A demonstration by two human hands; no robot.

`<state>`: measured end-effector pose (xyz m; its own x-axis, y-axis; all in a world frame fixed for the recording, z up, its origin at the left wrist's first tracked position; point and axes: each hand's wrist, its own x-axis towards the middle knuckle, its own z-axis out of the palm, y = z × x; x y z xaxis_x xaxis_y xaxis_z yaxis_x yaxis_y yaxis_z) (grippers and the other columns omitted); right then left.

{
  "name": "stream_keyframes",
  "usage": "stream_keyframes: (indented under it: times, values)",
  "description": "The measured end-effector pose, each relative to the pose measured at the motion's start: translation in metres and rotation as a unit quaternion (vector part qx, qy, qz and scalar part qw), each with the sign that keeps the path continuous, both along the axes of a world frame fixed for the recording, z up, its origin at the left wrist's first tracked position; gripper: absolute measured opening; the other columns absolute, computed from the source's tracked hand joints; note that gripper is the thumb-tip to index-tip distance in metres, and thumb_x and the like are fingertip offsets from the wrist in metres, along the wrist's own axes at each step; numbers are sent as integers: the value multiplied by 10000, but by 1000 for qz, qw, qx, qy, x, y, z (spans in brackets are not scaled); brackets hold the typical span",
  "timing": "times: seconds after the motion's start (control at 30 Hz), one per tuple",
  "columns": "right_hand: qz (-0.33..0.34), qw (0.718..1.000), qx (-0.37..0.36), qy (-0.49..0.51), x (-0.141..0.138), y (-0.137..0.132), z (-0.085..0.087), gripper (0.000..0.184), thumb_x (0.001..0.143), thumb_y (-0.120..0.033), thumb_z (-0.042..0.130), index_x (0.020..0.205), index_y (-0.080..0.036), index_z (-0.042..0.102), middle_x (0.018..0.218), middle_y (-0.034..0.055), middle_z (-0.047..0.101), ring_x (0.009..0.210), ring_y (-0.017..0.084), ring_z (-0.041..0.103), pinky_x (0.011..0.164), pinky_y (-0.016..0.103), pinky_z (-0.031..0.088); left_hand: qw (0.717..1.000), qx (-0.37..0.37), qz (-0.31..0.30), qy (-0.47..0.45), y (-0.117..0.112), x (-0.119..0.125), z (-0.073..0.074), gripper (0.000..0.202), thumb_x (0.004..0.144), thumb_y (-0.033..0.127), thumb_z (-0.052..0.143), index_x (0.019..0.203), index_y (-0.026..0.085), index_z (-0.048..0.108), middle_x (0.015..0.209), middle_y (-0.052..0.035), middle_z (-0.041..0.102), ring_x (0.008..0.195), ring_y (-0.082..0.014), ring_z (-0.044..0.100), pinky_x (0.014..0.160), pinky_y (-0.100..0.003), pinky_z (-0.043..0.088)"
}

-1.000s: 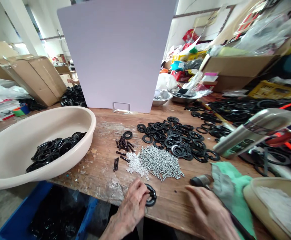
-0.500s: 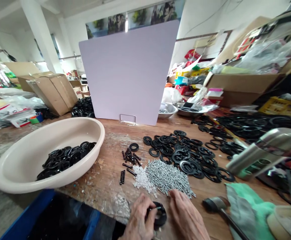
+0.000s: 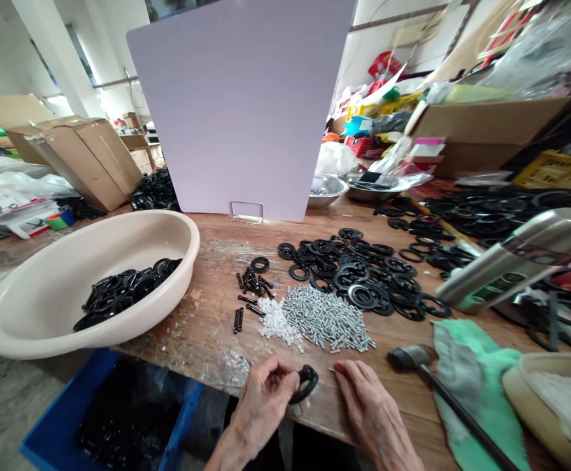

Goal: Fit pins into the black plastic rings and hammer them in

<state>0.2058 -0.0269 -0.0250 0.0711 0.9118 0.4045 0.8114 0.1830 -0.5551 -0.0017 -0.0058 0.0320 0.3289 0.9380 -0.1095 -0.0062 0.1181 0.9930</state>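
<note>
The black plastic ring (image 3: 307, 384) is gripped at the near edge of the wooden bench (image 3: 201, 314) by the closed fingers of the left hand (image 3: 263, 405); it is held on edge and tilted, and its far side is partly hidden by the hand. The right hand (image 3: 371, 409) is placed just beside it, on the bench; its fingers are drawn together, but it cannot be told whether they are closed on anything; a small silver screw (image 3: 332, 370) seems to be at the fingertips, though it is too small to be sure. The work in hand appears to be the fitting of small parts to this ring; the pile of silver screws (image 3: 322, 317) is the nearest supply to the right hand.

Below the bench edge, at lower left, a blue crate (image 3: 50, 418) is seen; white small parts (image 3: 276, 324) and dark bolts (image 3: 250, 288) are lying beside the screws; a heap of black rings (image 3: 348, 275) is spread behind them. A cream basin (image 3: 30, 314) with more rings (image 3: 123, 291) is at left; a hammer (image 3: 410, 357) and a green cloth (image 3: 476, 386) are at right; a lilac board (image 3: 236, 111) stands at the far side.
</note>
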Motion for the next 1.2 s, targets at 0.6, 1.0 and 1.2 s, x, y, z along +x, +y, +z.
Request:
stream_keyframes:
  times: [0.6,1.0,1.2]
  values:
    - [21,990,-83,112,-14,-14,41,271,895,-443,441,774,-219,536,662,-9,555,590,144,542,558,245,457,1000,12,1,16,-4,-2,2,222,825,339,579,759,128,582,700,-5,551,661,-106,478,629,-215,380]
    - [74,979,-91,168,-39,-18,60,322,887,-448,448,703,-205,551,588,-25,521,514,110,455,482,210,379,975,120,-4,184,-11,-3,6,169,866,294,521,781,166,591,750,-3,532,673,-128,448,636,-248,344]
    - [75,983,-63,153,-41,-21,55,264,907,-394,471,725,-215,538,618,-28,553,542,109,505,514,199,418,967,147,-16,206,-13,-1,10,172,885,275,497,771,169,571,755,-8,539,687,-132,470,636,-246,349]
